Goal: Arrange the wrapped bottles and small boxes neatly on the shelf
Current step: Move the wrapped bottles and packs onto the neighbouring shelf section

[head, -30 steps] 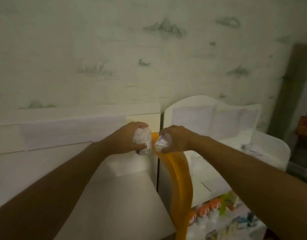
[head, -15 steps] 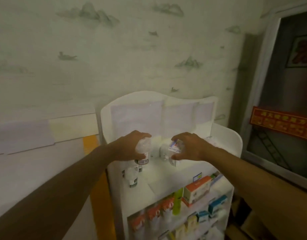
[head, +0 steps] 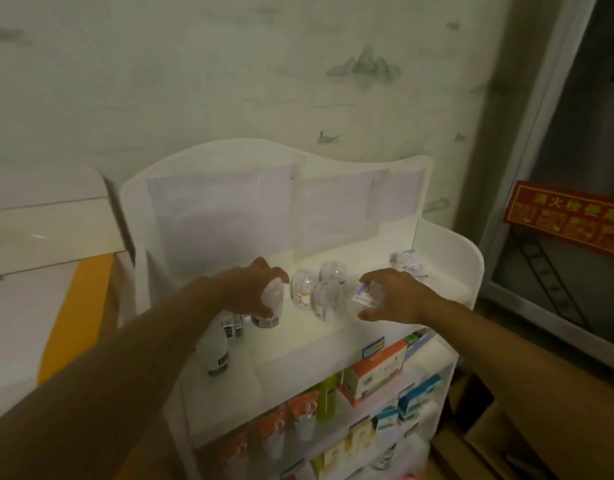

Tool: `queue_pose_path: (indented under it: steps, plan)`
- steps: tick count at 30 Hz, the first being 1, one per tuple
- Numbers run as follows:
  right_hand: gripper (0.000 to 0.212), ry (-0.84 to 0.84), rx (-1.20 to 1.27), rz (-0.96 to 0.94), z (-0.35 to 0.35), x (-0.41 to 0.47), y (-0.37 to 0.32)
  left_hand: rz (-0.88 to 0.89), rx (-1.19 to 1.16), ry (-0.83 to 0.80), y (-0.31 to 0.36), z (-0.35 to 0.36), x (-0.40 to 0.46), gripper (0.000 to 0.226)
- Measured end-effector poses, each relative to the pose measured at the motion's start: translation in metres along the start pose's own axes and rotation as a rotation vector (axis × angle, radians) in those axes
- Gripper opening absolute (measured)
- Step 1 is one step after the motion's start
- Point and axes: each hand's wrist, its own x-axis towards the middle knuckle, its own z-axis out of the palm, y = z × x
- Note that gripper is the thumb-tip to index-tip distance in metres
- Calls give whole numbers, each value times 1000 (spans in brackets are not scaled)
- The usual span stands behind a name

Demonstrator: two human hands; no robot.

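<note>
On the top level of the white shelf (head: 298,344), my left hand (head: 250,289) grips a wrapped bottle (head: 268,311) from above, its base on or just above the surface. My right hand (head: 392,296) holds a small box (head: 365,295) with a blue and red print, tilted, just above the shelf. Between my hands stand three wrapped bottles (head: 325,299) close together. Two more bottles (head: 218,351) stand at the left front, partly hidden by my left forearm. A wrapped pack (head: 410,263) lies at the back right corner.
Lower shelf levels hold an orange and white box (head: 374,370), blue boxes (head: 418,393) and several hanging packs. A white counter with an orange strip (head: 73,317) stands on the left. Cardboard boxes (head: 506,441) lie on the floor at right, below a red sign (head: 568,220).
The view swung right from the white counter to the shelf. Both hands carried the bottle and the box over and lowered them onto the shelf's top level.
</note>
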Motion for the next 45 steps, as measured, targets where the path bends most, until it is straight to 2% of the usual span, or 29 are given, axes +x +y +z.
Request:
queue_pose_path:
  steps: [6, 10, 14, 18, 20, 25, 29, 34, 40, 45]
  plan:
    - [75, -46, -8, 37, 10, 55, 23, -32, 113, -243, -30, 55, 46, 67]
    - [76, -64, -7, 40, 21, 84, 37, -86, 272, -269, -43, 75, 66, 78]
    - [76, -97, -7, 6, 30, 109, 48, -29, 307, -330, -52, 74, 73, 70]
    - [78, -95, 11, -44, 26, 135, 62, -127, 193, -408, -44, 69, 81, 77]
    - [80, -95, 11, -84, 21, 147, 70, -168, 135, -371, -36, 60, 87, 65]
    - [82, -93, 16, -171, 1, 167, 100, -190, 163, -221, -8, 21, 110, 35]
    - [82, -107, 28, -184, -13, 174, 140, -266, 221, -110, 29, -2, 137, 33]
    - [83, -106, -19, -149, -24, 183, 201, -237, 256, 99, 81, -8, 184, 34]
    - [82, -162, 121, -3, -24, 185, 281, -146, 257, 130, 136, -2, 245, 33]
    - [83, -206, 163, 42, 0, 181, 298, -106, 280, 69, 148, 16, 261, 33]
